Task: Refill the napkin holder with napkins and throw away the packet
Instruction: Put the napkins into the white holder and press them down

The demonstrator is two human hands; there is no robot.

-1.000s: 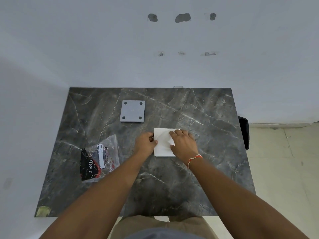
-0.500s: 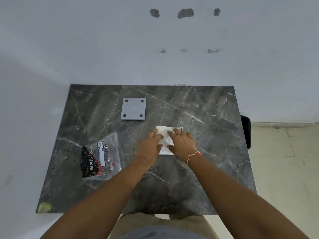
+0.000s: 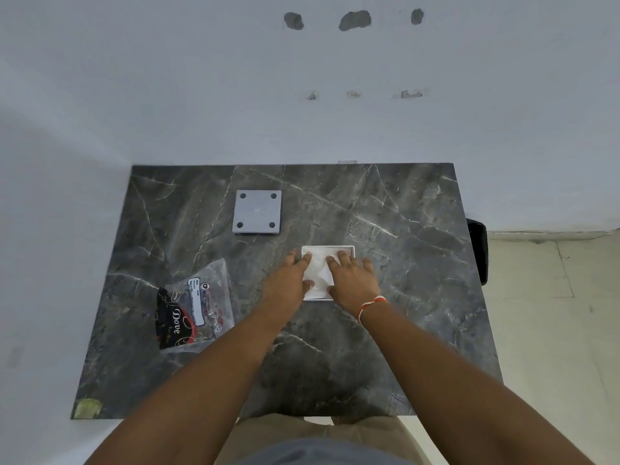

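Note:
A white square napkin holder (image 3: pixel 351 247) sits on the dark marble table (image 3: pixel 402 297), right of the middle. A stack of white napkins (image 3: pixel 319 270) lies in it, slightly creased. My left hand (image 3: pixel 288 280) and my right hand (image 3: pixel 353 279) rest flat on the napkins with fingers spread, the left over the holder's left edge and the right over its right half. An empty clear and black napkin packet (image 3: pixel 194 305) lies flat at the left of the table. A grey square plate with four dark dots (image 3: pixel 257 212) lies farther back.
A white wall runs behind and to the left of the table. A black bin (image 3: pixel 479 250) stands on the floor against the table's right edge. A small yellowish patch (image 3: pixel 86 407) marks the front left corner.
My left hand has moved from the holder's left edge onto the napkins and spread flat. My right hand has stayed on the stack.

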